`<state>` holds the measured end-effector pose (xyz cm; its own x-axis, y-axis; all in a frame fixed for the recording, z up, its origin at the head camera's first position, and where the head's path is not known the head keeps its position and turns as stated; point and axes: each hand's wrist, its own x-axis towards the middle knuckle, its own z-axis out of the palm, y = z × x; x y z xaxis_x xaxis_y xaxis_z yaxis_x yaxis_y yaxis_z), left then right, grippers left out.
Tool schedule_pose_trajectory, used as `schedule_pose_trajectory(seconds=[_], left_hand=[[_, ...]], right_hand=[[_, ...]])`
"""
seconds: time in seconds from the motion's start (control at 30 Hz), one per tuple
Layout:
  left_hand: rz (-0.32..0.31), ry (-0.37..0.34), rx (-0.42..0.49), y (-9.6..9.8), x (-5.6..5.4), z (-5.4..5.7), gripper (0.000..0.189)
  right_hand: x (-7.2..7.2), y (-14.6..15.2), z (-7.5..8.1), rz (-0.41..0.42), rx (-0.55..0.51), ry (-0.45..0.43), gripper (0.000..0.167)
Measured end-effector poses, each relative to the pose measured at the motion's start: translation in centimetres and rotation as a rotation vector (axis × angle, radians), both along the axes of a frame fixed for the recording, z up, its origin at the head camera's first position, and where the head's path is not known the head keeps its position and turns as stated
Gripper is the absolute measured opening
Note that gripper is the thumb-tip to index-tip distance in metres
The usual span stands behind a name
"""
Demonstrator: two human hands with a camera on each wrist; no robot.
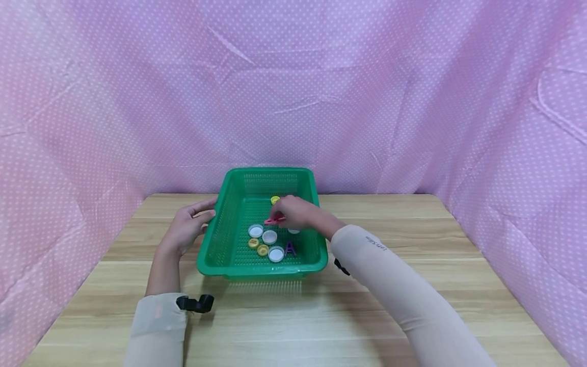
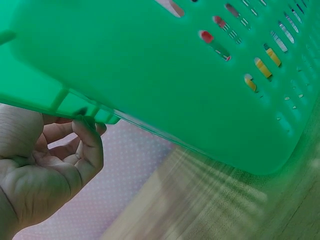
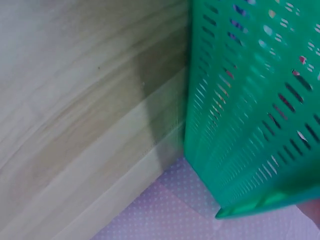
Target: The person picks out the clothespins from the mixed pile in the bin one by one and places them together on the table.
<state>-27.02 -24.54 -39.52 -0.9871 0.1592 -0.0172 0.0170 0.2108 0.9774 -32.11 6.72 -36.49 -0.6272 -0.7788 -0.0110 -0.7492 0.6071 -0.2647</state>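
A green plastic basket [image 1: 208, 255] with slotted walls stands on the table. My left hand [image 1: 185, 227] grips its left rim, thumb and fingers pinching the edge, as the left wrist view [image 2: 55, 160] also shows. Inside the basket, my right hand [image 1: 295, 211] is bent down with curled fingers, holding a pink clothespin [image 1: 271, 221] at the fingertips; part of it is hidden by the hand. Around it lie several white round caps [image 1: 269, 237], two gold caps [image 1: 254, 243], a yellow cap [image 1: 275, 200] and a purple clothespin [image 1: 290, 248].
The wooden table [image 1: 390, 214] extends on both sides of the basket. A pink dotted curtain [image 1: 293, 102] hangs behind and beside it. Black wrist mounts [image 1: 196, 304] sit on the pale sleeves.
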Motion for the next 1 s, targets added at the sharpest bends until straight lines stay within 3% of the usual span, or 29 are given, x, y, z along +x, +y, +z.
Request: schedule_pose_trajectory(seconds=[0.33, 0.67, 1.0], left_hand=[[0.015, 0.001, 0.010, 0.1, 0.0, -0.1, 0.050], [0.012, -0.005, 0.010, 0.0, 0.0, -0.1, 0.050], [-0.005, 0.011, 0.009, -0.1, 0.0, -0.1, 0.050]], right_hand=[[-0.3, 2.1, 2.0, -0.075, -0.056, 0.043, 0.027], [-1.1, 5.9, 3.3, -0.196, -0.171, 0.037, 0.028], [-1.7, 11.0, 2.9, -0.312, -0.309, 0.044, 0.022]])
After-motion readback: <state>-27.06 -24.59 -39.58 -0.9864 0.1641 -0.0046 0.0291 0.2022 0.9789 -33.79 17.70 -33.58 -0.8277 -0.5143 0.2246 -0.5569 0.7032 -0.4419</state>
